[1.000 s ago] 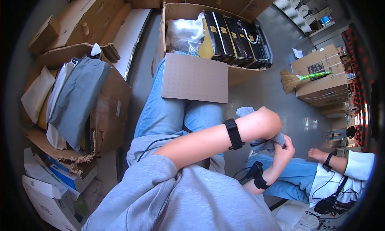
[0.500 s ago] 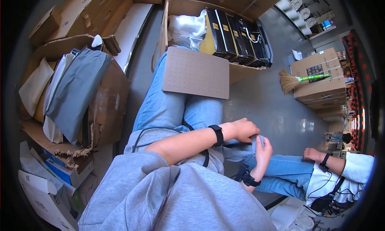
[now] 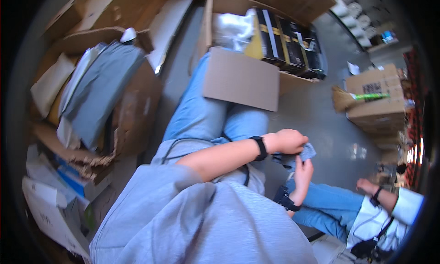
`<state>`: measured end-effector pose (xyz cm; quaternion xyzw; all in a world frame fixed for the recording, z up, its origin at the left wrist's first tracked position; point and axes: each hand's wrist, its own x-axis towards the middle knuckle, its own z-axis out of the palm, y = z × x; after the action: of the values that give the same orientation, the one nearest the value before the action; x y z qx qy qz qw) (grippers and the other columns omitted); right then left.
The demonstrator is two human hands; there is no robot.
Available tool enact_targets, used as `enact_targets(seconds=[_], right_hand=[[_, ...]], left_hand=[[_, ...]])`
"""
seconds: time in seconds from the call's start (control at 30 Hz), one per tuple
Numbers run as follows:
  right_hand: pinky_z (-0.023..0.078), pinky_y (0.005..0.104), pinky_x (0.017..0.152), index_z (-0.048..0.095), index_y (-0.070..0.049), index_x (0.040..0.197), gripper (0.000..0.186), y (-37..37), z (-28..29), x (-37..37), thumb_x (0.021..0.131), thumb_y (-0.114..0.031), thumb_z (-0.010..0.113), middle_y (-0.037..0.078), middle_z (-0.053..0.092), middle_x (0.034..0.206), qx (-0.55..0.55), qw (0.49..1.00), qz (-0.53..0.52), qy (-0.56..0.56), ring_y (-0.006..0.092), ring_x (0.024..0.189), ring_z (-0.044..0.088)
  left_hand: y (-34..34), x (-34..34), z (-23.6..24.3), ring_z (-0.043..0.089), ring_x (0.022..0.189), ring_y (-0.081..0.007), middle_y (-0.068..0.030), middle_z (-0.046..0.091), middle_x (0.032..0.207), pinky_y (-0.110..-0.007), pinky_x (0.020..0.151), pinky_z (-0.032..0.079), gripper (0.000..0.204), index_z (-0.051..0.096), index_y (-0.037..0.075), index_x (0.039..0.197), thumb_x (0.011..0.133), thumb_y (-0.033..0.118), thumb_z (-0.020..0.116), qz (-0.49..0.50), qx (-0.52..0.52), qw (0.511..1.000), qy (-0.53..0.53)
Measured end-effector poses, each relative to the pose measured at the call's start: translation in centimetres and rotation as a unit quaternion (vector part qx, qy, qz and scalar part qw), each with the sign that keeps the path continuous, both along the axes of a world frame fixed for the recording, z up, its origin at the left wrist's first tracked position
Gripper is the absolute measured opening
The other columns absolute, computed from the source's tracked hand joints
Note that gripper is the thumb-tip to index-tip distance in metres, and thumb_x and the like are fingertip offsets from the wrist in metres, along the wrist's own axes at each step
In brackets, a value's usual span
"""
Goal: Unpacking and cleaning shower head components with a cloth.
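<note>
My left hand [image 3: 288, 141] reaches across in front of me with its fingers curled closed at the top of a piece of grey cloth [image 3: 308, 151]. Just below it, my right hand [image 3: 302, 172] pinches the lower part of the same cloth between thumb and fingers. Black bands circle both wrists. Whether the cloth is loose or part of a garment I cannot tell. A flat brown rectangular board [image 3: 242, 78] rests across my knees, touched by neither hand.
Beyond my knees stands an open carton [image 3: 208, 28] holding black-and-yellow boxes [image 3: 286, 42]. On the left is a torn carton [image 3: 137, 97] of grey and white packets. Another person's jeans-clad legs [image 3: 332, 202] and hand [image 3: 365, 186] are at right, below a broom [image 3: 344, 98] and cartons [image 3: 373, 81].
My hands have lifted the grey cloth, and it now sticks out to the right between them. The whole view has shifted and blurred slightly. The board stays on my knees.
</note>
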<state>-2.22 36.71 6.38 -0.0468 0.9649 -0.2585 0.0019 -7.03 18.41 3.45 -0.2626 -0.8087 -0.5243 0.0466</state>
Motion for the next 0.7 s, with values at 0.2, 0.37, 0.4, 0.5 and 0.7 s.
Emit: enact_targets(seconds=[0.2, 0.37, 0.4, 0.5, 0.7], right_hand=[[0.047, 0.0367, 0.071, 0.060, 0.005, 0.101, 0.030, -0.4, -0.4, -0.2, 0.095, -0.024, 0.058, 0.017, 0.067, 0.088, -0.057, 0.997, 0.052, 0.011, 0.0176, 0.075, 0.056], [0.047, 0.0380, 0.081, 0.059, 0.006, 0.111, 0.034, -0.6, -0.4, -0.4, 0.096, -0.024, 0.055, 0.020, 0.067, 0.097, -0.073, 0.993, 0.093, -0.004, 0.0235, 0.088, 0.062], [0.047, 0.0380, 0.081, 0.059, 0.006, 0.111, 0.034, -0.4, -0.3, -0.4, 0.096, -0.024, 0.055, 0.020, 0.067, 0.097, -0.051, 0.994, 0.095, -0.012, 0.0235, 0.088, 0.062], [0.046, 0.0402, 0.081, 0.059, 0.006, 0.110, 0.035, 0.2, -0.3, -0.9, 0.096, -0.025, 0.055, 0.022, 0.066, 0.097, -0.014, 0.994, 0.103, -0.027, 0.0257, 0.088, 0.062], [0.046, 0.0413, 0.079, 0.059, 0.007, 0.104, 0.034, 1.1, -0.7, -1.4, 0.094, -0.025, 0.057, 0.023, 0.064, 0.094, 0.041, 0.991, 0.100, -0.082, 0.0278, 0.083, 0.059]], left_hand=[[0.3, -0.1, -1.1, 0.064, 0.081, -0.0409, -0.0201, 0.067, 0.083, -0.050, 0.074, 0.051, 0.025, 0.065, 0.005, 0.089, 0.076, 0.026, 0.060, 0.018, 0.010, 1.000, -0.013], [0.6, -0.2, -1.5, 0.066, 0.088, -0.0374, -0.0176, 0.069, 0.091, -0.047, 0.078, 0.052, 0.033, 0.069, 0.006, 0.095, 0.077, 0.032, 0.059, 0.022, -0.036, 0.998, -0.043], [0.9, -0.1, -1.5, 0.066, 0.088, -0.0374, -0.0176, 0.069, 0.091, -0.047, 0.078, 0.052, 0.033, 0.069, 0.006, 0.095, 0.077, 0.032, 0.059, 0.033, -0.024, 0.998, -0.049], [0.9, 0.0, -1.9, 0.066, 0.088, -0.0364, -0.0175, 0.069, 0.090, -0.046, 0.078, 0.052, 0.034, 0.069, 0.005, 0.095, 0.079, 0.032, 0.057, 0.017, -0.063, 0.997, -0.050], [1.8, 0.9, -3.4, 0.066, 0.086, -0.0361, -0.0176, 0.070, 0.089, -0.047, 0.078, 0.053, 0.034, 0.070, 0.007, 0.093, 0.079, 0.034, 0.054, 0.053, -0.052, 0.996, -0.040]])
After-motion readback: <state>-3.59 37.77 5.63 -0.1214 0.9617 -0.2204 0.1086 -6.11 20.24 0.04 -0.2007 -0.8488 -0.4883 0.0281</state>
